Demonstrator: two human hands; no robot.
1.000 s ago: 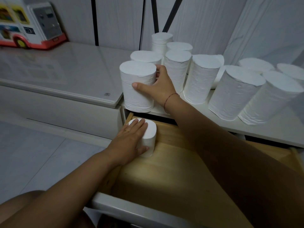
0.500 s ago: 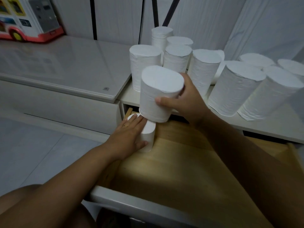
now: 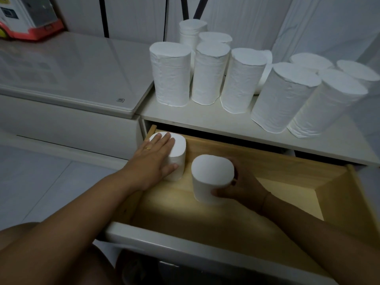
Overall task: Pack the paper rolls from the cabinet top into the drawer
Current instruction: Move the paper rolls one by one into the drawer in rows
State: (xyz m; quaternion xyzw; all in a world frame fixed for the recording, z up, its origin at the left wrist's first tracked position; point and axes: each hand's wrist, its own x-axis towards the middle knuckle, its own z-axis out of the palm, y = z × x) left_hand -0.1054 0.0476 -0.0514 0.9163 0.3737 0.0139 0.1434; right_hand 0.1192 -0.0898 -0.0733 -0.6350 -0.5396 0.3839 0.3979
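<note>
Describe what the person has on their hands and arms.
Both forearms are bare, with no sleeves in view. The left hand wears a thin gold-coloured ring. The right hand has a thin cord bracelet at its wrist.

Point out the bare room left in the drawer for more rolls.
The drawer floor is bare from the held roll in the right hand to the right wall, and along the front panel. The back left corner is crowded: the left hand rests on the corner roll. Cabinet top: only the front strip.
</note>
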